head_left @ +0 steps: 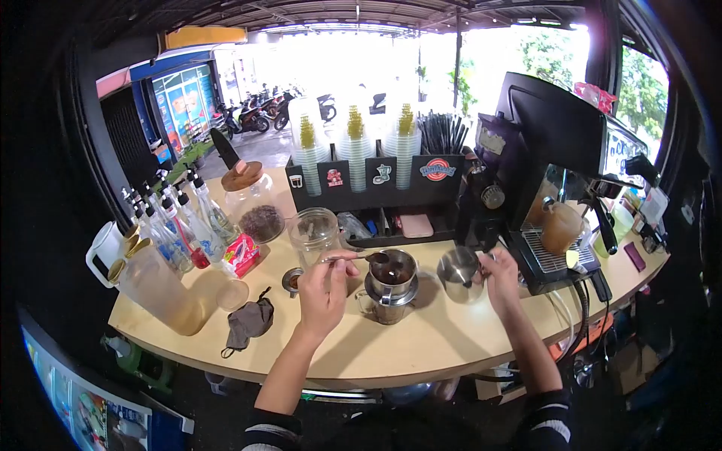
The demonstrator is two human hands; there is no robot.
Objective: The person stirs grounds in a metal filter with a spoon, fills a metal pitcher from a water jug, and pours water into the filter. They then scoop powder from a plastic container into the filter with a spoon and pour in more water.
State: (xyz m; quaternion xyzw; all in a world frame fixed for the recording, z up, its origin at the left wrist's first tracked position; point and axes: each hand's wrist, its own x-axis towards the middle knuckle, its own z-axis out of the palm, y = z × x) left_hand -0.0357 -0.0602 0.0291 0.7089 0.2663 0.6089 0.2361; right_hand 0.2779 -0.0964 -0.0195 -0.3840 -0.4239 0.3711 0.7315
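Metal drip filter (392, 289), lower centre of frame, upright on glass cup (388, 313); lies just right of nearer left hand (323, 297), pinching spoon (352, 258) crosswise; right hand (501, 275) grips steel jug (459, 275)

We see a pale yellow-tan counter (376, 353), a black cup rack (376, 199) with a round red-and-blue logo at its right, a red-and-white packet (241, 255) at left, and black-and-white striped sleeves (272, 430) on our near side.
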